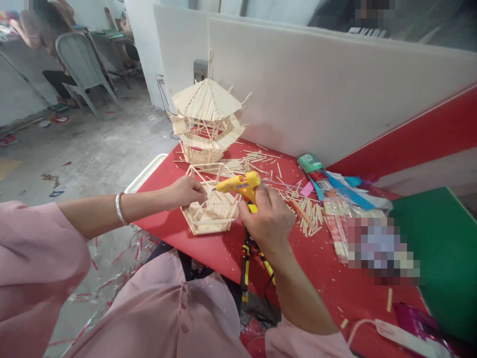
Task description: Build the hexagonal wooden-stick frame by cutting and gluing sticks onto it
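My right hand (pixel 270 214) is wrapped round the handle of a yellow hot glue gun (pixel 238 184), whose nozzle points left. Just off the nozzle tip, my left hand (pixel 189 193) is pinched closed; whatever its fingers hold is too small to make out. Both hands are over a hexagonal frame (pixel 208 228) of thin wooden sticks with a slatted base and upright posts, partly hidden by my left hand. Behind it stands a tiered stick pagoda (pixel 206 107) with a pointed slatted roof.
Loose sticks (pixel 311 214) lie scattered on the red table (pixel 298 268). Yellow-and-black pliers (pixel 246 268) rest at the near edge. Bagged sticks (pixel 337 228), a green board (pixel 439 248) and a white power strip (pixel 406 338) are right. A white panel (pixel 298 89) stands behind; a person sits far left.
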Demonstrator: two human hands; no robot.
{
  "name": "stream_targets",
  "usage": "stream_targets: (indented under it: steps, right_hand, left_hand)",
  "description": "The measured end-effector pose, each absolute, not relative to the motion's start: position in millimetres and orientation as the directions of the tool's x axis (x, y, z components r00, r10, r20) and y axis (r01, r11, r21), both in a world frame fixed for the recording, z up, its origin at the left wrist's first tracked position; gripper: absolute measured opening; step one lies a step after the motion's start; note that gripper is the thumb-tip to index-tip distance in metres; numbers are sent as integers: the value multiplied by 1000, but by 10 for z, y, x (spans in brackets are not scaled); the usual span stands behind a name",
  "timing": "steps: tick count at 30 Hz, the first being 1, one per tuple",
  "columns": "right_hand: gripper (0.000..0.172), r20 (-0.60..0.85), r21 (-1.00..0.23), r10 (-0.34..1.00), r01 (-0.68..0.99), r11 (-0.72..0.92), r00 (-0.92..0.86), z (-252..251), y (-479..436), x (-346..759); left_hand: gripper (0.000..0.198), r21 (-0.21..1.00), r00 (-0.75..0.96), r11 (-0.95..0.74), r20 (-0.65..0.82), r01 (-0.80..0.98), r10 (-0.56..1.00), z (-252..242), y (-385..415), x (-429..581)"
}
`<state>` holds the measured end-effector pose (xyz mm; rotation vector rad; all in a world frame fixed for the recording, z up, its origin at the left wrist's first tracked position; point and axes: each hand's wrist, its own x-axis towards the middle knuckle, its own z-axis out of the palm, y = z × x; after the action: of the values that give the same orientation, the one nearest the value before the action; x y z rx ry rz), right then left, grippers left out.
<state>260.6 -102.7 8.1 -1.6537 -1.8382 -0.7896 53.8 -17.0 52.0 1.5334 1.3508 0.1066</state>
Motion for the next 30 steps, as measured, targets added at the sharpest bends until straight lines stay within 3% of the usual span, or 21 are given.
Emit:
stream_targets:
  steps: [6, 13, 30]
  right_hand:
    - [38, 708, 30, 702, 997, 73, -73, 71, -1042, 2627]
    - [35, 736, 66, 670, 995, 71, -97, 76, -1040, 2618]
    - [31, 773, 96, 625, 994, 55, -110, 102, -1046, 2602]
  left_hand:
    - [7, 730, 365, 184, -523, 658, 770, 542, -183, 530]
    - [15, 745, 369, 180, -506, 642, 779, 584, -216, 543]
    - [11, 738, 354, 178, -502, 651, 789, 595, -224, 542]
